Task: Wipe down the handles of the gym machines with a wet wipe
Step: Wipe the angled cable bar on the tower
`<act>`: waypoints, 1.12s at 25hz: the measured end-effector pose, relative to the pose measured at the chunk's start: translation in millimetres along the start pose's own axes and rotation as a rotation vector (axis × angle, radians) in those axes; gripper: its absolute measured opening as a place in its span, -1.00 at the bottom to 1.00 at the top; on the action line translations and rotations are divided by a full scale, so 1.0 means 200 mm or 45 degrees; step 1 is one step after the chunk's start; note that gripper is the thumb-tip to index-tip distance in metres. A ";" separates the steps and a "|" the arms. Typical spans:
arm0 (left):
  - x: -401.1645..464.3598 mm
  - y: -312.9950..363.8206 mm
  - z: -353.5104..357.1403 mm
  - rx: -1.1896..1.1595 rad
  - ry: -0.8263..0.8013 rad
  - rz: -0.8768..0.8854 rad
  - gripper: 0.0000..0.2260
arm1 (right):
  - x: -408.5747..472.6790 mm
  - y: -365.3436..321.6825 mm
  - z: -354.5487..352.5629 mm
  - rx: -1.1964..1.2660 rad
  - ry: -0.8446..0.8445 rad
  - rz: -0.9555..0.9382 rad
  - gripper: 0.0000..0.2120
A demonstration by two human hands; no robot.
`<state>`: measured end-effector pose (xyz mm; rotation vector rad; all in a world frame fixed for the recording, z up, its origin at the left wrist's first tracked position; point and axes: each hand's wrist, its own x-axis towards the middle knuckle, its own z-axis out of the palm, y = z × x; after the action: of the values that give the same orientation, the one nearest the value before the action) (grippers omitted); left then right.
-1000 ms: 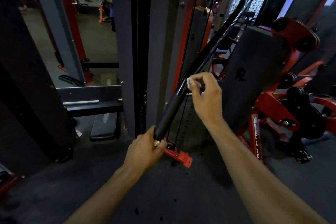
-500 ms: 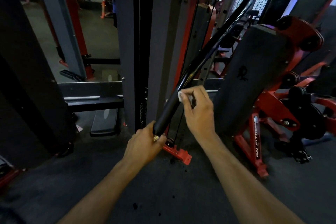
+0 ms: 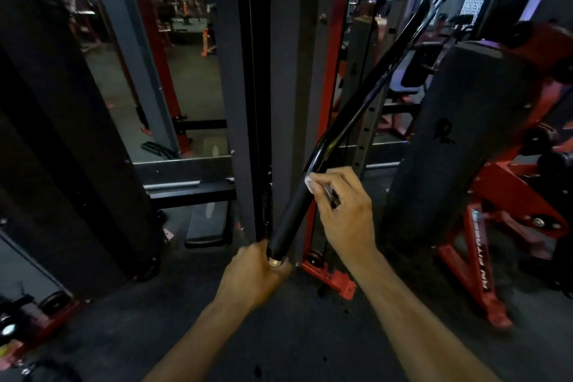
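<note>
A long black pull-down bar [image 3: 356, 108] slants from the upper right down to the middle, ending in a matte rubber grip [image 3: 290, 220]. My left hand [image 3: 257, 276] grips the bar's lower end, where a brass cap shows. My right hand [image 3: 344, 211] pinches a small white wet wipe [image 3: 310, 181] and presses it against the bar at the top of the rubber grip. Most of the wipe is hidden under my fingers.
A grey and red cable machine column [image 3: 279, 87] stands right behind the bar. A dark padded seat back [image 3: 459, 146] on a red frame [image 3: 514, 205] fills the right. A footplate [image 3: 207, 223] lies on the dark floor to the left. More machines stand far behind.
My right hand has slid the wipe down the bar from the shiny part to the top of the rubber grip. My left hand keeps its hold on the bar's end.
</note>
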<state>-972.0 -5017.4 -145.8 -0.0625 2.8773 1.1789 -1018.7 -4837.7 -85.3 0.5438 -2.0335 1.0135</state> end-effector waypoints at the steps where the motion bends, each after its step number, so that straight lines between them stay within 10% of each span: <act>1: 0.00 0.00 0.00 -0.016 0.023 -0.010 -0.82 | 0.03 0.02 -0.01 0.001 0.008 -0.028 -0.89; 7: -0.05 0.03 0.03 -0.085 0.011 0.020 -0.76 | 0.18 0.07 -0.03 0.274 0.355 0.285 -0.92; 21: -0.01 0.01 0.00 -0.126 -0.146 -0.004 -0.83 | -0.02 0.04 0.11 0.541 0.330 0.455 -0.93; 28: 0.03 0.01 -0.01 -0.179 -0.239 -0.034 -0.80 | 0.01 0.05 0.12 0.926 0.310 0.916 -0.92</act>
<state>-979.0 -5017.1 -143.4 0.0064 2.6227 1.3048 -1037.6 -4851.7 -96.3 -0.0008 -1.6095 2.1637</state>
